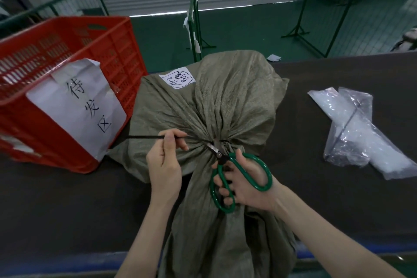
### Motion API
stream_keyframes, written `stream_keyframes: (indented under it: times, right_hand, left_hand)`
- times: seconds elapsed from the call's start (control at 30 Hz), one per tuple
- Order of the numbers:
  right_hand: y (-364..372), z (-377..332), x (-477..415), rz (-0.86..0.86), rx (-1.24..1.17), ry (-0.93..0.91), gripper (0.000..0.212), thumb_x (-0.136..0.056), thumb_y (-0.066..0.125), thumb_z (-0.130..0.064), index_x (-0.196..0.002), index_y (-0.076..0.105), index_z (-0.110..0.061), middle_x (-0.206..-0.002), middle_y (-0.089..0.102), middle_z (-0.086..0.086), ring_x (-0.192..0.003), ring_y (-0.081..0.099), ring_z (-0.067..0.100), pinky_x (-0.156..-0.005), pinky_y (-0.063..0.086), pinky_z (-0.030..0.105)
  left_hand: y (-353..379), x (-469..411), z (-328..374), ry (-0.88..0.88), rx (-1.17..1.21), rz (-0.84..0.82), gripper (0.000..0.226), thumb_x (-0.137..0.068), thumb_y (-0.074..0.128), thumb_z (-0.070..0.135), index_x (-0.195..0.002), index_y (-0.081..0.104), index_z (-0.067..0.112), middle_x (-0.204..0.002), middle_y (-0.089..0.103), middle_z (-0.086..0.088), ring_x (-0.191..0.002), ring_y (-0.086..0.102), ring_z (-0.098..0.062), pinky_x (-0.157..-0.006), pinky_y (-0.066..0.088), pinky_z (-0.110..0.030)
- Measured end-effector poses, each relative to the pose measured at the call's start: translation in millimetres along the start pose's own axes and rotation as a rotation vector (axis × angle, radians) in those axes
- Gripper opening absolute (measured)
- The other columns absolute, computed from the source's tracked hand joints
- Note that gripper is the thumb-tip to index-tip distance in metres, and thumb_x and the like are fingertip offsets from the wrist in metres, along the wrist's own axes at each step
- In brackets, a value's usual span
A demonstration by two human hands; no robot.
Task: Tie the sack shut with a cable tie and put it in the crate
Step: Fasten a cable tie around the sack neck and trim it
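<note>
A full olive-green woven sack [180,106] with a white label lies on the dark table [56,205], its neck gathered toward me. A black cable tie [146,137] is cinched around the neck, and its long tail sticks out to the left. My left hand [165,162] pinches that tail between thumb and fingers. My right hand [243,183] holds green-handled scissors [239,178], whose blades meet the tie right at the gathered neck. The red plastic crate [67,52] with a white paper sign stands at the left, touching the sack.
A clear plastic bag of white cable ties [361,133] lies on the table at the right. Beyond the table are a green floor, green metal barrier stands [195,18] and a shuttered door. The table's near edge has a blue rim.
</note>
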State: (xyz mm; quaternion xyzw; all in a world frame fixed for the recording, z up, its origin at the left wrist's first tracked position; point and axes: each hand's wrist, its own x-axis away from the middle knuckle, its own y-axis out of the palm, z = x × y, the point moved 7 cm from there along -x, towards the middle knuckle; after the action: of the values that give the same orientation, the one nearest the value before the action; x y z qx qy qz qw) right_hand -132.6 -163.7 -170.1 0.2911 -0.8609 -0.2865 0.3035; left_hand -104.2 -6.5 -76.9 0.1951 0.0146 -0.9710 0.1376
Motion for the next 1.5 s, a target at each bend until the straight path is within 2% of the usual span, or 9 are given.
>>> stream_keyframes:
  times: [0.13,0.33,0.53,0.8,0.93,1.13,1.37,1.5]
  right_hand:
    - [-10,3,-5,-0.004,0.014,-0.01,0.076,-0.064,0.066,-0.072,-0.111,0.056,-0.014,-0.085,0.052,0.007,-0.067,0.045,0.019,-0.057,0.04,0.029]
    - [-23,5,-12,-0.015,0.069,-0.037,0.085,-0.062,0.067,-0.074,-0.116,0.054,-0.01,-0.08,0.052,0.006,-0.059,0.04,0.016,-0.05,0.034,0.026]
    - [-34,0,-15,0.005,0.144,-0.05,0.088,-0.058,0.069,-0.074,-0.117,0.054,-0.01,-0.075,0.049,0.005,-0.053,0.038,0.012,-0.043,0.034,0.021]
    - [-37,-6,-16,-0.018,0.182,-0.01,0.085,-0.058,0.069,-0.074,-0.115,0.056,-0.013,-0.075,0.051,0.004,-0.055,0.04,0.013,-0.045,0.034,0.022]
    - [-41,-5,-20,-0.028,0.185,-0.013,0.084,-0.058,0.071,-0.072,-0.115,0.057,-0.012,-0.072,0.049,0.003,-0.053,0.039,0.011,-0.043,0.032,0.021]
    - [-50,-2,-24,-0.09,0.134,0.003,0.081,-0.06,0.076,-0.065,-0.116,0.057,-0.01,-0.068,0.048,0.001,-0.046,0.038,0.007,-0.038,0.028,0.018]
    - [-56,-6,-26,-0.142,0.212,0.014,0.086,-0.061,0.072,-0.069,-0.124,0.05,-0.013,-0.066,0.049,-0.005,-0.045,0.033,0.001,-0.038,0.028,0.014]
    - [-60,-7,-27,-0.133,0.237,0.014,0.09,-0.057,0.074,-0.069,-0.123,0.05,-0.012,-0.063,0.049,-0.007,-0.042,0.033,-0.002,-0.035,0.027,0.012]
  left_hand:
    - [-4,7,-9,-0.019,0.049,0.027,0.037,-0.1,0.035,0.02,-0.08,0.064,0.03,-0.068,0.058,0.003,-0.066,0.054,-0.016,-0.07,0.045,-0.03]
    - [-4,14,-9,-0.007,0.097,0.005,0.032,-0.099,0.034,0.016,-0.081,0.061,0.014,-0.068,0.054,-0.003,-0.063,0.052,-0.018,-0.064,0.044,-0.032]
    - [-4,15,-11,-0.011,0.143,-0.007,0.037,-0.099,0.035,0.015,-0.078,0.064,0.023,-0.065,0.054,0.001,-0.062,0.049,-0.02,-0.063,0.042,-0.033]
    - [0,17,-10,-0.006,0.149,-0.037,0.032,-0.098,0.038,0.021,-0.079,0.065,0.023,-0.065,0.054,0.002,-0.06,0.049,-0.021,-0.06,0.041,-0.032]
    - [-1,17,-12,-0.014,0.152,-0.037,0.031,-0.098,0.038,0.018,-0.079,0.063,0.014,-0.064,0.054,0.0,-0.06,0.049,-0.021,-0.06,0.042,-0.031]
    - [-1,17,-11,-0.007,0.156,-0.032,0.035,-0.098,0.037,0.015,-0.078,0.065,0.021,-0.064,0.055,0.0,-0.059,0.049,-0.021,-0.059,0.041,-0.032]
    - [1,19,-14,-0.039,0.196,-0.01,0.04,-0.097,0.036,0.014,-0.074,0.066,0.026,-0.062,0.056,0.005,-0.058,0.05,-0.017,-0.06,0.042,-0.031]
    - [1,18,-15,-0.067,0.228,0.018,0.035,-0.097,0.036,0.015,-0.074,0.063,0.017,-0.061,0.056,0.004,-0.056,0.049,-0.017,-0.061,0.042,-0.034]
